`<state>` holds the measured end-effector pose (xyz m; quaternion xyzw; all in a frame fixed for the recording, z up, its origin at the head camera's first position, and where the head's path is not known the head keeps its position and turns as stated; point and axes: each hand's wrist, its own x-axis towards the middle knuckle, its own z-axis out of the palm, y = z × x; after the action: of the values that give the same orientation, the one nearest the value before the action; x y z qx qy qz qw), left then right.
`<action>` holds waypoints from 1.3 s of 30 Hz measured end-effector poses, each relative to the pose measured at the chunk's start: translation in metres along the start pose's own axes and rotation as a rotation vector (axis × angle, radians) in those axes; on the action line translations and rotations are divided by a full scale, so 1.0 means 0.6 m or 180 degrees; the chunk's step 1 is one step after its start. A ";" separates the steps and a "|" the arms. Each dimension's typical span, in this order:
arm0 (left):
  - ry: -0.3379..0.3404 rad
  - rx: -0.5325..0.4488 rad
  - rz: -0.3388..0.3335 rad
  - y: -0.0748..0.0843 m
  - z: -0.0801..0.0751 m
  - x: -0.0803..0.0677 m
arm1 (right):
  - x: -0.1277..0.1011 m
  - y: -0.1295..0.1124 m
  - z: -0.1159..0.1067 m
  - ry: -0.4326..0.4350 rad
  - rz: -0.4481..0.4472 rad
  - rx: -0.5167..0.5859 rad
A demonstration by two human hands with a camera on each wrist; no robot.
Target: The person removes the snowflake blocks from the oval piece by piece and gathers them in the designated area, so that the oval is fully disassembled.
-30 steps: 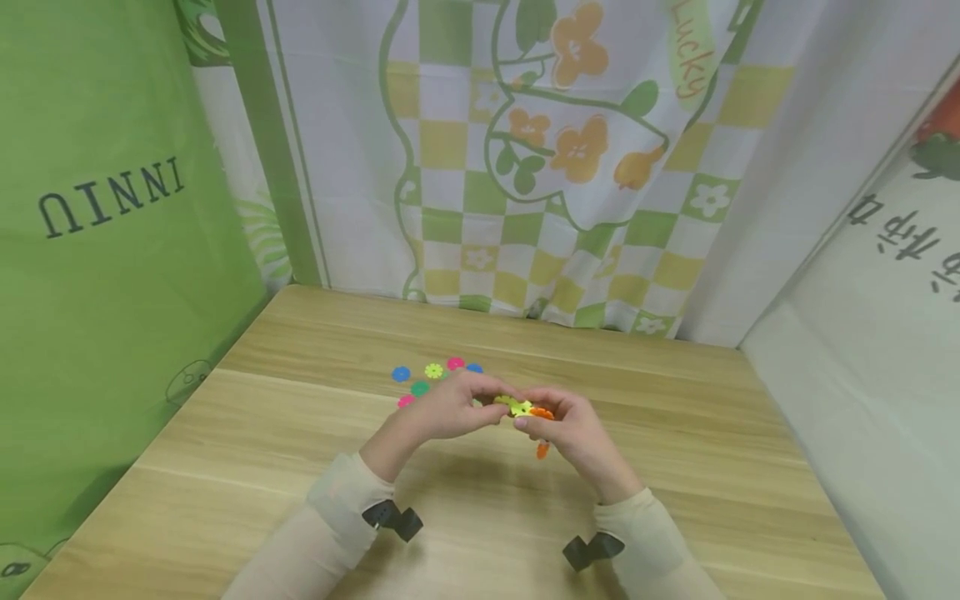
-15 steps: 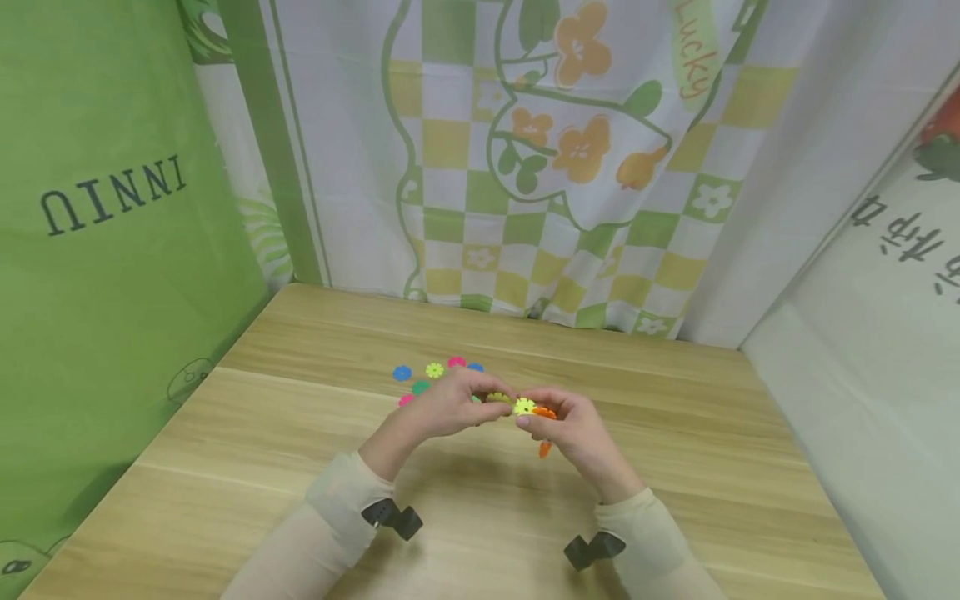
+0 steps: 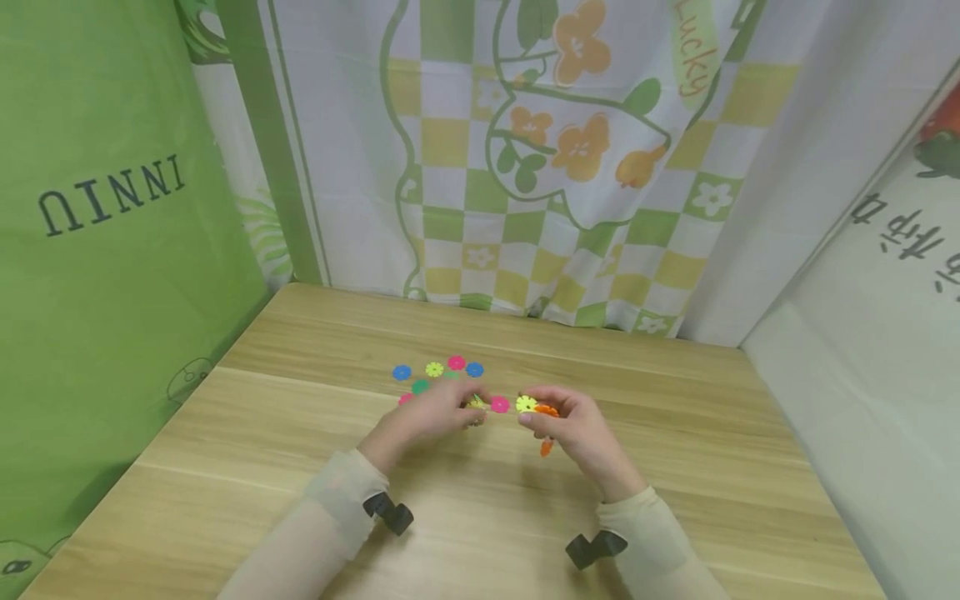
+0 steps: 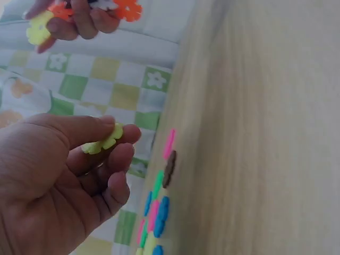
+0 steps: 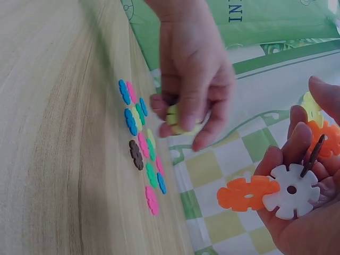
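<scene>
Joining step: left hand (image 4: pixel 58 175) pinches a yellow disc (image 4: pixel 102 142); right hand (image 5: pixel 311 207) at lower right grips the joined discs (image 5: pixel 268 194), slots needing alignment

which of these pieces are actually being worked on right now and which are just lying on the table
In hand:
- yellow-green disc, pinched by left hand
- joined cluster of orange, white and yellow discs, held in right hand

Lying about:
- loose coloured discs on the wooden table

your left hand (image 3: pixel 435 414) sits left of your right hand (image 3: pixel 562 429) above the table (image 3: pixel 675 467), with loose discs (image 3: pixel 435 371) lying just behind both.
</scene>
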<state>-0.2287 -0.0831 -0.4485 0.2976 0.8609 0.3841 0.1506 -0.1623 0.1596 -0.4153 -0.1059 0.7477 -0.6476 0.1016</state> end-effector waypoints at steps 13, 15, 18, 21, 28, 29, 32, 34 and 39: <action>-0.0313 0.0651 0.0005 -0.030 0.009 0.002 | 0.002 0.003 0.004 -0.0101 -0.0007 -0.0127; -0.0294 0.0551 -0.0028 -0.033 0.009 0.001 | 0.002 0.003 0.005 -0.0104 -0.0012 -0.0150; -0.0206 0.0387 -0.0075 -0.034 0.005 0.000 | 0.002 0.005 0.005 -0.0091 -0.0037 -0.0193; -0.0071 0.0137 -0.0069 -0.025 0.000 -0.003 | 0.004 0.009 0.006 -0.0075 -0.0043 -0.0215; 0.0247 -0.0278 0.0593 0.032 -0.010 -0.018 | 0.005 0.011 0.008 -0.0013 0.0039 -0.0140; 0.0285 -0.0264 0.0730 0.042 -0.010 -0.021 | 0.005 0.011 0.008 -0.0010 0.0034 -0.0140; 0.0376 -0.0166 0.1113 0.068 -0.010 -0.029 | 0.005 0.010 0.010 -0.0001 0.0019 -0.0126; 0.0433 -0.0079 0.1354 0.079 -0.007 -0.030 | 0.005 0.009 0.011 -0.0015 -0.0005 -0.0109; 0.0697 0.0135 0.1843 0.083 0.001 -0.024 | 0.007 0.008 0.016 -0.0071 -0.0051 -0.0058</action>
<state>-0.1974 -0.0658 -0.4109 0.4905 0.7593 0.4227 -0.0649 -0.1636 0.1500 -0.4217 -0.1200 0.7515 -0.6404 0.1038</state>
